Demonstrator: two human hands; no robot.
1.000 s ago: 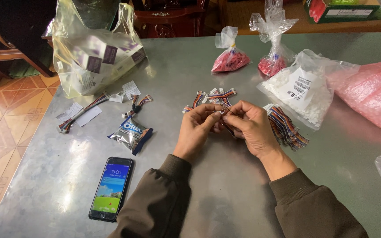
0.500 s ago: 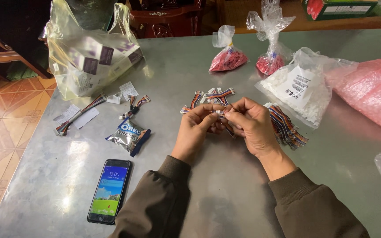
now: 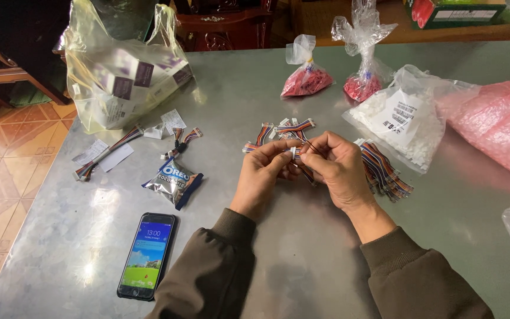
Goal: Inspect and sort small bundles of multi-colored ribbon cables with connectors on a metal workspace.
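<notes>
My left hand (image 3: 265,174) and my right hand (image 3: 339,168) meet over the middle of a grey metal table (image 3: 255,254). Together they pinch a short multicoloured ribbon cable (image 3: 297,155) with a small white connector at its end. Just beyond my fingers lies a small heap of similar short cables (image 3: 283,130). A longer bundle of rainbow ribbon cable (image 3: 383,172) lies right beside my right hand. Both sleeves are dark brown.
A smartphone (image 3: 147,256) with its screen lit lies at the near left, a snack packet (image 3: 173,181) above it. Loose cables (image 3: 106,152) and a clear bag of boxes (image 3: 126,77) sit far left. Two knotted bags of red parts (image 3: 307,80), a white parts bag (image 3: 402,118) and pink wrap (image 3: 499,124) lie right.
My hands have stayed in the same place, with only small finger movements on the cable. The view shifted slightly.
</notes>
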